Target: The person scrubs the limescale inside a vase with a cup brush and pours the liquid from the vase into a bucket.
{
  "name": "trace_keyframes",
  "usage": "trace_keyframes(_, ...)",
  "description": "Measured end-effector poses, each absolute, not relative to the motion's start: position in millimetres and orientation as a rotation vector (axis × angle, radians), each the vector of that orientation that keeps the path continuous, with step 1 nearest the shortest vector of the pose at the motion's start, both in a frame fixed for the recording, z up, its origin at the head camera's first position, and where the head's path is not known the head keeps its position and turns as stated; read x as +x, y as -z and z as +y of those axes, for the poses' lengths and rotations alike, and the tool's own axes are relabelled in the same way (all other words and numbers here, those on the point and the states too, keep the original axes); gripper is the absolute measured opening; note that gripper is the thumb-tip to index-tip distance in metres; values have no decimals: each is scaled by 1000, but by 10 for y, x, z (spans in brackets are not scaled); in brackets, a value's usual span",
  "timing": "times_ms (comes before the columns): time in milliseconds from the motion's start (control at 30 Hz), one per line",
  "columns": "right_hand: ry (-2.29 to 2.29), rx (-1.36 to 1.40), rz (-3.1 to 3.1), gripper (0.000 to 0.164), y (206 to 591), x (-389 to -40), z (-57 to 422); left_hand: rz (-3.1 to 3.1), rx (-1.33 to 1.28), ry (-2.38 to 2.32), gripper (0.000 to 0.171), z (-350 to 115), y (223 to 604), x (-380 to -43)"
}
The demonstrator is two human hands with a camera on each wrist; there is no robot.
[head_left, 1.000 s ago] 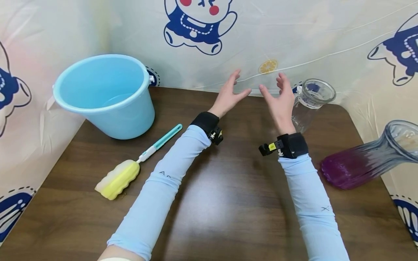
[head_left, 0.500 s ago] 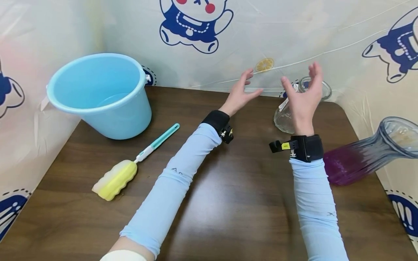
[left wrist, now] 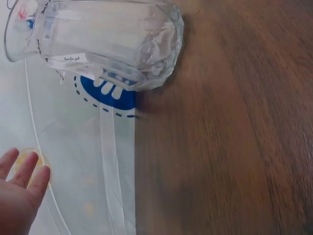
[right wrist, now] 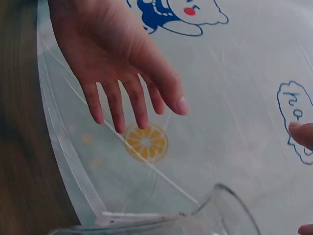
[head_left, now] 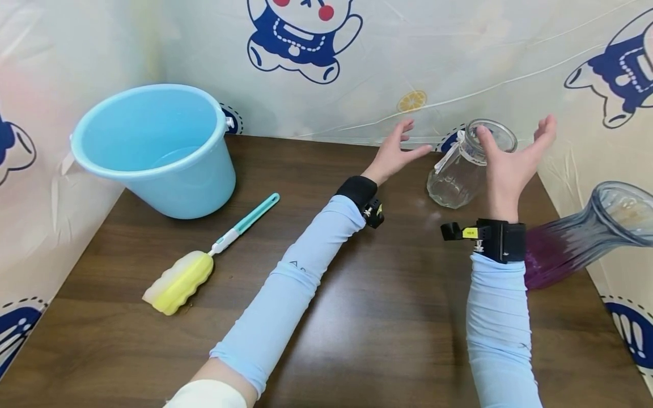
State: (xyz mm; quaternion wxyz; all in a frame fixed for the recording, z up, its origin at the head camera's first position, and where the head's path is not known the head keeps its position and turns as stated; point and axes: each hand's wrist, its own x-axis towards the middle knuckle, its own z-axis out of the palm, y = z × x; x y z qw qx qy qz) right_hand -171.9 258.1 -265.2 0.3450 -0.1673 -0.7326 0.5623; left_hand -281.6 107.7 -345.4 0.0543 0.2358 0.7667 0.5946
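A clear glass vase [head_left: 454, 184] with a ribbon round its neck stands at the back right of the table. My left hand [head_left: 394, 157] is to its left, fingers spread and apart from the glass. On the other side is my right hand [head_left: 512, 170], thumb and fingers spread wide, its thumb overlapping the vase's rim in the head view; contact cannot be told. The left wrist view has the whole vase [left wrist: 112, 41] beyond my left fingers [left wrist: 36, 181]. In the right wrist view, my left hand [right wrist: 112, 58] hangs above part of the vase [right wrist: 222, 210]. Neither hand holds anything.
A ribbed glass vase [head_left: 566, 243], purple at its base, is at the right, partly behind my right wrist. At the left are a light blue bucket [head_left: 191, 181] and a yellow-and-white sponge brush [head_left: 183, 280] lying on the brown table [head_left: 357, 340]. A patterned sheet [head_left: 433, 51] hangs behind.
Both hands have moved to the right. My right hand has passed from the left of the clear vase, across it, to its right side, its fingers spreading wider. The vase looks unmoved.
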Motion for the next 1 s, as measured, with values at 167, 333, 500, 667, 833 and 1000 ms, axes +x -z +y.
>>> trace_keyframes(167,-1480,-492,-1916,101,2810,-1772,2760,2333,702,-1749,77,1158,3463,-2812)
trace_keyframes(333,-1481,-585,-1985,103,3021,-1849,2877,2355,667,-1684,76,1245,3486,-2810)
trace_keyframes(500,-1533,-644,-2039,104,3190,-1908,2944,2390,668,-1568,79,1367,3537,-2809)
trace_keyframes(667,-1601,-617,-2054,98,3340,-1955,2981,2411,679,-1450,82,1487,3611,-2797)
trace_keyframes(833,-1663,-557,-2035,94,3432,-1999,2991,2391,716,-1410,83,1586,3667,-2787)
trace_keyframes(1000,-1682,-485,-2025,91,3472,-2046,2996,2367,783,-1428,80,1684,3708,-2779)
